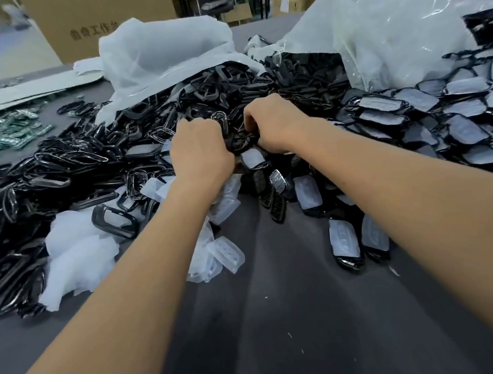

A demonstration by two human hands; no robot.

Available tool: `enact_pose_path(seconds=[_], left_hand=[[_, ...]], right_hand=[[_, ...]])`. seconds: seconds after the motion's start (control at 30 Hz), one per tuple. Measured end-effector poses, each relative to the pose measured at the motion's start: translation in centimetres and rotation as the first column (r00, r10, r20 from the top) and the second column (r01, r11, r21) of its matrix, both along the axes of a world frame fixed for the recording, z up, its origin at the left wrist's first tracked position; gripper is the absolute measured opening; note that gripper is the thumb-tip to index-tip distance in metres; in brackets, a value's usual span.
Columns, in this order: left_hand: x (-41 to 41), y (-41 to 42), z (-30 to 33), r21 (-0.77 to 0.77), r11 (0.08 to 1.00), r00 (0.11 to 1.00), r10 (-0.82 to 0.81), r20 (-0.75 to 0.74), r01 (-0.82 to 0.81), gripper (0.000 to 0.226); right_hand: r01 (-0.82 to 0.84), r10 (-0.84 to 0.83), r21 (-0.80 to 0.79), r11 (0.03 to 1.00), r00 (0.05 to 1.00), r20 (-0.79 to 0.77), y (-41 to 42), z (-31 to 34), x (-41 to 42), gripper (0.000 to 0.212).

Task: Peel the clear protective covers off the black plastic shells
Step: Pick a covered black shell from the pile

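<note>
1. The left hand and right hand meet over the middle of the heap, knuckles up, both curled round one glossy black plastic shell held between them. A two-handed hold probably lets one hand steady the shell while the other works at its cover.
2. The fingers of both hands are folded under and hidden from this angle. They look closed tight on the shell, but I cannot tell whether any fingertip has caught an edge of film.
3. The held shell sits just above the pile, at the near edge of the mound of black plastic frames and shells, so the next piece is within short reach.
4. To the right lies a spread of black shells still wearing cloudy white covers, overlapping like scales. They appear to be the waiting stock.
5. Near the left forearm lie loose translucent moulded covers, thin, milky and dimpled with button shapes, beside a crumpled sheet of white foam wrap. These are likely the discards, dropped close by.
6. The dark grey table has a matt, cloth-like surface. Behind the heap slump big clear plastic bags, crinkled and shiny, mouths open toward the piles.
7. Far left sits a scatter of green circuit boards.
</note>
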State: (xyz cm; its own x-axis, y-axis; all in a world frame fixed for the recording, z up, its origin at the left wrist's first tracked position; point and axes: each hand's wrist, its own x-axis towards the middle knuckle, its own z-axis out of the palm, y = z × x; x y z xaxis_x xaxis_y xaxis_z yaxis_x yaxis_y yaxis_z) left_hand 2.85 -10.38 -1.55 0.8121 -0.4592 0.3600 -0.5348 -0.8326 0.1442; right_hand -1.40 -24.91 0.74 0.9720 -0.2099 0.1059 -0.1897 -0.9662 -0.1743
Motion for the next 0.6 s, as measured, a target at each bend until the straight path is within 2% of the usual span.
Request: enact_pose_path(seconds=[0.07, 0.23, 0.37, 0.5, 0.6], left_hand=[[0.0, 0.1, 0.3, -0.018, 1.0, 1.0, 0.026, 0.001, -0.026, 0.008], [0.4, 1.0, 1.1, -0.147, 0.989, 0.992, 0.002, -0.127, -0.021, 0.032], [-0.1, 1.6, 0.8, -0.246, 0.968, 0.987, 0.001, -0.163, -0.041, 0.03], [-0.5, 1.9, 0.1, -0.227, 0.972, 0.991, 0.039, -0.126, -0.067, 0.027], [-0.5, 2.1, -0.2, -0.173, 0.982, 0.995, 0.06, -0.075, -0.072, 0.028]], right_hand=[[-0.013, 0.013, 0.022, 1.0, 1.0, 0.004, -0.1, 0.1, 0.0, 0.029], [0.042, -0.053, 0.083, 0.996, 0.99, 0.128, -1.4, 0.9, 0.0, 0.025], [0.11, -0.154, 0.206, 0.972, 0.965, 0.211, -2.4, 2.1, -0.5, 0.023], [0.162, -0.24, 0.278, 0.947, 0.931, 0.274, -2.9, 2.8, -1.0, 0.019], [0.168, -0.239, 0.288, 0.943, 0.943, 0.231, -2.8, 2.6, -1.3, 0.023]])
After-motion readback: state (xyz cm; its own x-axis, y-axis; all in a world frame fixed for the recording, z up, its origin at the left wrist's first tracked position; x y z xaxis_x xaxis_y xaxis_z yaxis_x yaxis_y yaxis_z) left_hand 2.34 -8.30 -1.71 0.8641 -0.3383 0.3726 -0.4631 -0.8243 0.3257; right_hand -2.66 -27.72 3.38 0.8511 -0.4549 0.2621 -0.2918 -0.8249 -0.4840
